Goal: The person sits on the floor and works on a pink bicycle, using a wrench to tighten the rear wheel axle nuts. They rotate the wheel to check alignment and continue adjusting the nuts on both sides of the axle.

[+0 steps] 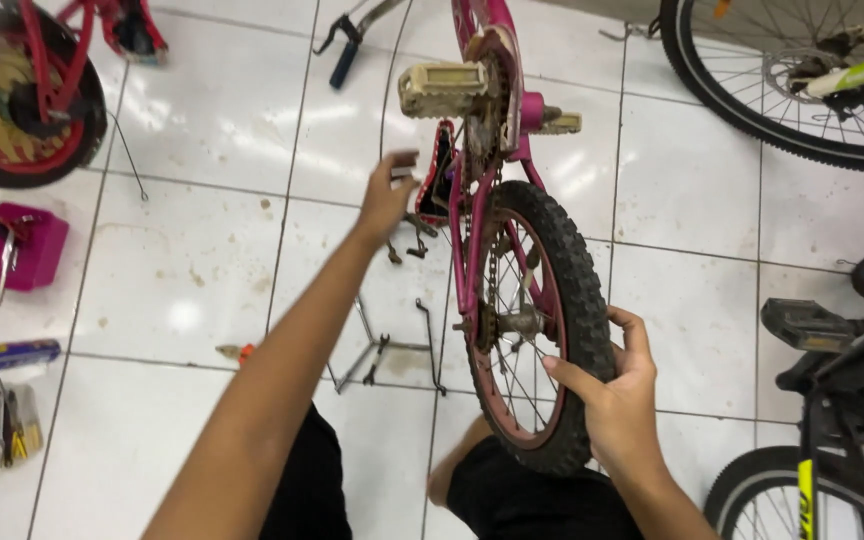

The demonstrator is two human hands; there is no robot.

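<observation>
The right hand (617, 400) is closed around the knobby tyre of the small pink bicycle's rear wheel (537, 330), steadying it, while the left hand (387, 195), fingers loosely curled and holding nothing, reaches for the frame by the chain guard (437, 175). The step looks like working at the rear hub, and next seems to call for a tool. Left of the left hand lie one pink box (27, 245) and one tube (7, 355); two cream pedals (442, 88) sit just beyond it.

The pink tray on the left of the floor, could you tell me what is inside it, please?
A metal tool lies in the pink tray, its handle sticking out over the rim. Anything beneath it is hidden.
</observation>
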